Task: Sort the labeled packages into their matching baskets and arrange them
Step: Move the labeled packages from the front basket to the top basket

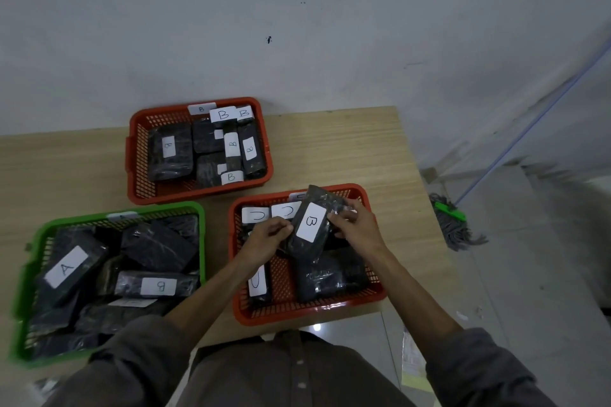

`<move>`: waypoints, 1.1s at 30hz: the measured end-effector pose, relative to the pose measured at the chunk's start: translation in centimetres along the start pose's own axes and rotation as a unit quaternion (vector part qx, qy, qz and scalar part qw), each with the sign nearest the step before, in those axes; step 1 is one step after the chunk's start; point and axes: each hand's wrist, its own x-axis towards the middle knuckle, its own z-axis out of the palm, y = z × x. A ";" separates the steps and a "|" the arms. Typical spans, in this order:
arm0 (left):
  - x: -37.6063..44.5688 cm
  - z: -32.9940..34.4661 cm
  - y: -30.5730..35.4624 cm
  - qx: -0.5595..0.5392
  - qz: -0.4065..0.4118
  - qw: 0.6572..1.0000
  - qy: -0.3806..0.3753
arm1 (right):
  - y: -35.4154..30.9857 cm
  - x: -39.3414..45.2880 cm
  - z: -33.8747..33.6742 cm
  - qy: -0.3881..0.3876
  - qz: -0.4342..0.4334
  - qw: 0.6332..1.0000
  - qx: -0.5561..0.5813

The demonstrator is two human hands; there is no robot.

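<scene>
A black package with a white B label (312,221) is held tilted above the near red basket (307,311). My left hand (264,238) grips its left edge and my right hand (355,225) grips its right edge. That basket holds packages with C labels (287,211) along its far side and left wall. The far red basket (198,190) contains several B packages (249,149). The green basket (109,213) at the left holds mixed black packages, among them one labelled A (67,268) and one labelled B (158,286).
The three baskets sit on a wooden table (347,149) against a grey wall. The table's right edge runs just beside the near red basket. A mop (456,225) with a blue handle lies on the tiled floor to the right.
</scene>
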 end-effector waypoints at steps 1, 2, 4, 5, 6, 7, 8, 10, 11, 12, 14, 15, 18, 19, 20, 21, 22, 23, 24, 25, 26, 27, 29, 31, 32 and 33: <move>0.0 -0.4 0.0 -0.012 -0.005 1.000 0.005 | 0.2 0.1 0.4 -0.008 0.007 1.000 0.001; 0.0 -0.7 0.0 -0.030 -0.009 0.999 0.010 | 0.3 0.3 0.9 -0.024 0.016 1.000 -0.003; -0.1 -1.3 0.2 -0.065 -0.017 0.998 0.018 | 0.6 0.6 2.0 -0.071 0.031 0.996 -0.032; -0.1 -1.5 0.3 -0.079 -0.021 0.996 0.022 | 0.7 0.9 2.7 -0.090 0.032 0.994 -0.049; -0.2 -1.9 0.4 -0.092 -0.025 0.995 0.030 | 0.6 1.2 3.4 -0.101 0.025 0.993 -0.063; -0.3 -2.2 0.7 -0.102 -0.029 0.993 0.041 | 0.4 1.6 4.1 -0.104 0.014 0.992 -0.075; -0.4 -2.6 0.9 -0.108 -0.034 0.992 0.054 | 0.1 2.0 4.7 -0.106 0.000 0.991 -0.083; -0.4 -3.7 1.6 -0.112 -0.032 0.989 0.093 | -0.7 2.8 6.1 -0.124 -0.026 0.987 -0.096; -0.2 -4.4 2.0 -0.117 -0.025 0.986 0.114 | -1.2 3.2 6.9 -0.137 -0.035 0.985 -0.101; 0.0 -5.2 2.2 -0.126 -0.014 0.983 0.133 | -1.7 3.5 7.7 -0.148 -0.039 0.983 -0.102; 0.6 -7.0 2.8 -0.139 -0.001 0.977 0.162 | -2.6 4.4 9.5 -0.168 -0.040 0.980 -0.097; 1.0 -8.0 3.1 -0.140 0.003 0.975 0.175 | -3.0 4.8 10.6 -0.176 -0.038 0.979 -0.096; 2.7 -11.6 4.2 -0.129 0.007 0.962 0.240 | -4.4 6.5 13.9 -0.178 -0.037 0.978 -0.106; 3.5 -12.8 4.5 -0.125 -0.003 0.956 0.265 | -4.8 7.0 15.0 -0.174 -0.035 0.978 -0.108; 4.3 -14.0 4.9 -0.122 -0.014 0.951 0.285 | -5.2 7.6 16.0 -0.170 -0.036 0.978 -0.114; 5.2 -15.1 5.2 -0.114 -0.027 0.948 0.297 | -5.6 8.2 17.0 -0.167 -0.039 0.978 -0.122; 6.2 -16.0 5.5 -0.102 -0.035 0.948 0.301 | -6.0 8.7 18.0 -0.165 -0.044 0.977 -0.130; 7.2 -17.0 5.7 -0.093 -0.039 0.948 0.302 | -6.3 9.2 18.9 -0.164 -0.049 0.975 -0.141; 8.2 -17.9 5.8 -0.087 -0.041 0.947 0.307 | -6.7 9.7 19.7 -0.164 -0.054 0.972 -0.157; 9.0 -18.7 5.9 -0.081 -0.045 0.945 0.314 | -6.9 10.2 20.5 -0.163 -0.058 0.969 -0.175; 9.9 -19.5 5.9 -0.072 -0.054 0.943 0.321 | -7.1 10.7 21.1 -0.163 -0.062 0.966 -0.191; 10.7 -20.2 5.8 -0.058 -0.065 0.943 0.323 | -7.2 11.1 21.7 -0.162 -0.063 0.964 -0.202; 12.2 -21.4 5.6 -0.031 -0.084 0.944 0.317 | -7.2 11.9 22.6 -0.158 -0.062 0.963 -0.211; 13.5 -22.3 5.1 -0.016 -0.096 0.947 0.306 | -7.0 12.4 23.1 -0.160 -0.056 0.962 -0.212; 14.0 -22.7 4.8 -0.007 -0.100 0.948 0.301 | -6.9 12.7 23.3 -0.159 -0.052 0.963 -0.211; 14.6 -22.9 4.6 0.008 -0.104 0.949 0.297 | -6.8 13.0 23.4 -0.155 -0.047 0.964 -0.209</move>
